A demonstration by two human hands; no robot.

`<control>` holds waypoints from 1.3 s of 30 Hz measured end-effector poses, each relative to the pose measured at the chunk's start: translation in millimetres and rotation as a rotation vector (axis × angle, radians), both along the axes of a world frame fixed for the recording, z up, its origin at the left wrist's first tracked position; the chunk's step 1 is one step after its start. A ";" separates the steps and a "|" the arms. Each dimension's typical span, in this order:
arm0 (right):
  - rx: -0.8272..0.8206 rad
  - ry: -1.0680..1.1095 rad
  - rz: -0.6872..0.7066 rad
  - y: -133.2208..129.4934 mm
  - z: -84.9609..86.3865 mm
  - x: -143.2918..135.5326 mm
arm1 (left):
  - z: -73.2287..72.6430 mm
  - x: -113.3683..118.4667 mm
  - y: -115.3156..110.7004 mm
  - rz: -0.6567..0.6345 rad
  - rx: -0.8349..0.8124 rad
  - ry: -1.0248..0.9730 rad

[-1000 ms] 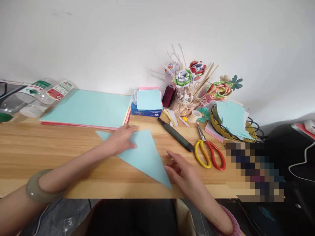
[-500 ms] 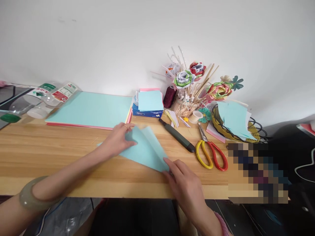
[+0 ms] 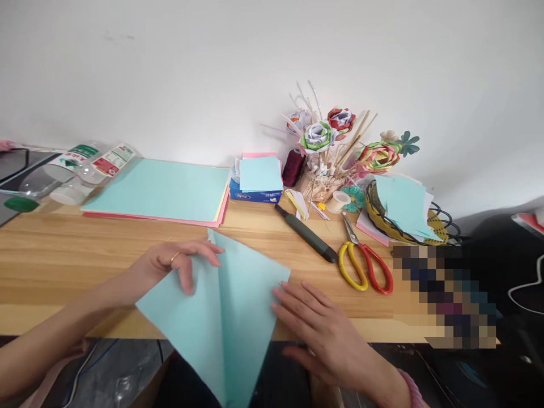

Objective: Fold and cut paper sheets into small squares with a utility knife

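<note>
Against a pale wall (image 3: 191, 68), on a wood-grained bench (image 3: 63, 243), with craft materials along the back. At the front edge, between both hands, a light blue sheet (image 3: 246, 317), opened out, corner-on, creased down the middle, with its lower part past the bench edge and over the dark space below.

At the left grip (image 3: 165, 260): open partway, fingers bent over the sheet near the upper end of the crease, thumb apart from them; cannot tell whether any paper is pinched. With a thin ring (image 3: 174, 256) on one finger. At the right grip (image 3: 329, 334): wide open and flat, fingers extended, tips at the right edge of the sheet, clasping nothing. Below it, around the wrist, a pink band (image 3: 410, 388).

Beyond the sheet, slanting, a dark green tool (image 3: 308, 232), then scissors (image 3: 351, 266) with one yellow and one red handle. Farther back, a large paper stack (image 3: 161, 187), blue on top, and a blue box (image 3: 255, 196) bearing small sheets (image 3: 260, 173). Beside that, a dark red spool (image 3: 293, 167) and paper flowers (image 3: 318, 137) among sticks. To the right, a yellow-and-black basket (image 3: 376, 218) holding blue paper (image 3: 402, 204); at far left, clear bottles (image 3: 42, 181) lying down.
</note>
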State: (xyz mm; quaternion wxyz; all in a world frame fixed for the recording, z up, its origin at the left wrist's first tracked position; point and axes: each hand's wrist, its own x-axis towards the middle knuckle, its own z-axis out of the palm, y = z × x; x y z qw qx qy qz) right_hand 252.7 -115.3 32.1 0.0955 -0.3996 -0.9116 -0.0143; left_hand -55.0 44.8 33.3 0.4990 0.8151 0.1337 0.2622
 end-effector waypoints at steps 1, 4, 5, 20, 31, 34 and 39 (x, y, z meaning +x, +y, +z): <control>-0.010 -0.022 -0.013 0.4 -2.6 1.8 | -4.5 -5.0 -3.4 -0.019 0.008 0.044; -0.007 -0.048 0.027 -0.8 -10.6 -5.8 | -14.0 -13.7 -13.2 -0.052 0.074 0.172; 0.004 -0.048 0.063 -1.7 -13.1 -12.8 | -15.6 -14.2 -15.7 -0.046 0.097 0.189; 0.007 0.053 -0.080 21.8 -4.0 9.5 | -5.3 -9.8 -23.4 0.020 0.296 0.353; -0.164 0.128 -0.205 19.1 -10.2 21.5 | -7.3 -4.4 -9.7 0.029 0.478 0.513; -0.180 0.416 -0.336 21.7 -12.4 22.3 | -7.5 2.0 -15.6 0.099 0.371 0.436; -0.241 0.630 -0.559 24.2 -14.6 6.3 | -9.2 22.1 -34.3 0.457 -0.002 0.389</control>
